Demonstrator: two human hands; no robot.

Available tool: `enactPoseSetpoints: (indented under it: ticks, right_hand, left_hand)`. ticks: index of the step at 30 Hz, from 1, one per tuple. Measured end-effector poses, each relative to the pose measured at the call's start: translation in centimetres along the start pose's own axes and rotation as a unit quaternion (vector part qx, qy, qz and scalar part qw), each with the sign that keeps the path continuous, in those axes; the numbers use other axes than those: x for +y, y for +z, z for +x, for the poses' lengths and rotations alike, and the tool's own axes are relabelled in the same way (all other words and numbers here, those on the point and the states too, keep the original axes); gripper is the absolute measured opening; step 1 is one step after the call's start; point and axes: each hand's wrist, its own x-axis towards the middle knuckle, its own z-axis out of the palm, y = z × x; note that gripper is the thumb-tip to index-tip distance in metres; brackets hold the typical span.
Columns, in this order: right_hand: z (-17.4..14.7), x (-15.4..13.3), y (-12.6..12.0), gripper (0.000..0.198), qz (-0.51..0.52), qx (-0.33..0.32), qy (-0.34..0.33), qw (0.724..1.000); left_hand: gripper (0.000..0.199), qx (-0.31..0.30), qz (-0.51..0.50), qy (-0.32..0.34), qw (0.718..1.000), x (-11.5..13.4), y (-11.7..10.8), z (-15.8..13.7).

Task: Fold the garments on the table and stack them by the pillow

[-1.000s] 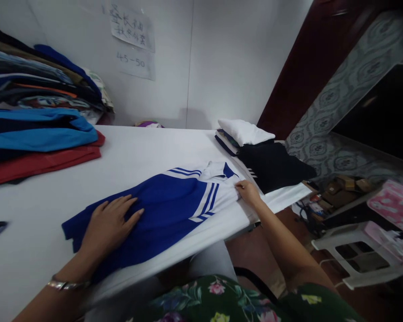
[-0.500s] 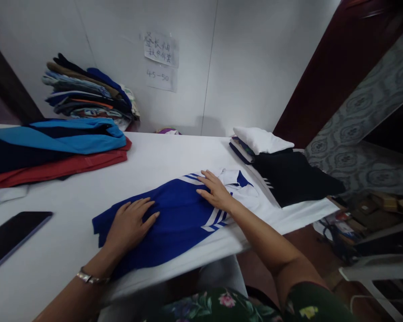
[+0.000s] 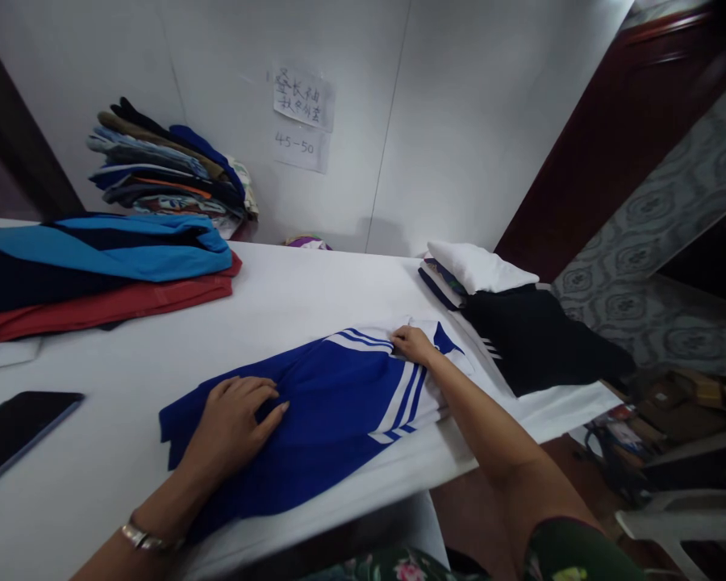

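A blue-and-white collared top (image 3: 332,403) with striped white bands lies partly folded on the white table (image 3: 315,282), near its front edge. My left hand (image 3: 235,420) rests on the blue part at the left, fingers spread and slightly bent. Near the collar, my right hand (image 3: 412,343) has its fingers drawn together, pinching the fabric at the upper chest. The collar is partly hidden behind that hand and forearm.
Folded clothes (image 3: 169,169) stand stacked at the back left, with blue and red garments (image 3: 127,258) in front. A phone (image 3: 21,428) lies at the left. On the right sit a black garment (image 3: 538,339) and a white folded piece (image 3: 484,266). A plastic stool (image 3: 690,516) stands lower right.
My right hand has gone from lying open on the top to pinching its fabric, shifting slightly right toward the collar. My left hand stays on the blue part. The camera view has shifted slightly.
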Motion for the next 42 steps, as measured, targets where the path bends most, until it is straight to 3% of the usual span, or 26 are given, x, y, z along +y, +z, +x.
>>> enactPoseSetpoints:
  ticks: [5,9,16,21,25,28,31,34,37,40,42]
  right_hand:
    - [2.3,-0.1,-0.4,0.022,-0.019,0.015,0.028,0.999]
    - [3.5,-0.7,-0.1,0.036,-0.029,0.050,0.028,0.998]
    - [2.2,-1.3,2.6,0.055,-0.041,-0.075,0.025,0.996]
    - [1.8,-2.5,0.9,0.060,-0.018,-0.096,0.046,0.994]
    - [-0.3,-5.7,0.2,0.063,-0.005,-0.033,-0.047,0.998]
    - [-2.6,-8.1,1.9,0.061,-0.034,-0.071,-0.146,0.986]
    - [-4.1,-9.1,3.9,0.059,-0.093,-0.094,-0.171,0.976]
    - [-4.5,-8.9,4.8,0.057,-0.119,-0.076,-0.173,0.975]
    - [-4.3,-8.5,4.9,0.056,-0.124,-0.068,-0.178,0.974]
    - [-4.2,-8.3,4.9,0.057,-0.127,-0.064,-0.183,0.973]
    - [-4.3,-8.2,5.0,0.057,-0.124,-0.061,-0.186,0.973]
  left_hand:
    - [0.028,-0.016,0.001,0.008,1.000,0.0,0.0,0.0]
    - [0.027,-0.025,-0.001,0.009,1.000,0.0,0.0,-0.1]
    - [0.025,-0.019,-0.003,0.011,1.000,0.2,-0.1,-0.2]
    - [0.023,-0.008,-0.015,0.012,1.000,0.3,-0.1,-0.3]
    - [0.023,0.000,-0.020,0.019,1.000,0.3,0.0,-0.4]
    - [0.024,-0.003,-0.030,0.017,0.999,0.5,-0.1,-0.5]
    - [0.027,0.020,-0.047,0.006,0.999,0.6,-0.7,-0.5]
    - [0.032,0.108,-0.052,-0.050,0.992,-0.1,-1.7,-1.0]
    - [0.042,0.181,-0.061,-0.168,0.967,-1.6,-2.8,-2.5]
    - [0.059,0.137,-0.122,-0.321,0.929,-2.7,-3.4,-4.6]
    - [0.067,0.105,-0.178,-0.383,0.901,-2.7,-3.6,-5.7]
